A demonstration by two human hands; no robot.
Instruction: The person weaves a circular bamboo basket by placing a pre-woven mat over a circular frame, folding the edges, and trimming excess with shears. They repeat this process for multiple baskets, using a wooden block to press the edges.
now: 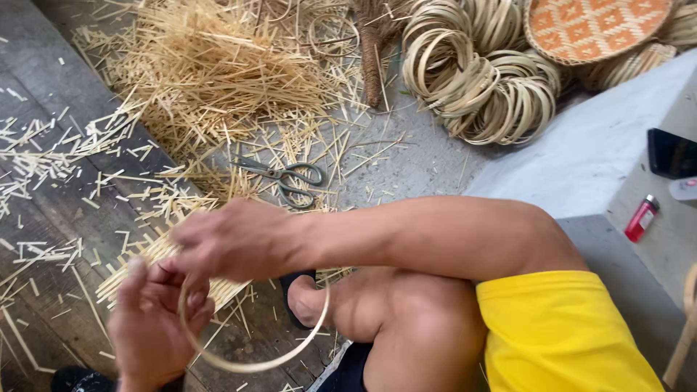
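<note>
Both hands point(156, 319) point(236, 239) grip bamboo ring point(254, 361); scissors point(287, 176) beyond.

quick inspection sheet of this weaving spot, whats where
surface: worn wooden floor, strewn with cut strips
job's things: thin cane hoop held by both hands; flat bundle of strips under them
clutter: straw pile, scissors, stacked cane rings, orange woven tray
grippers: left hand pinching the hoop; right hand blurred, gripping its top
cables: nothing seen
surroundings: grey ledge, red lighter, dark phone
</note>
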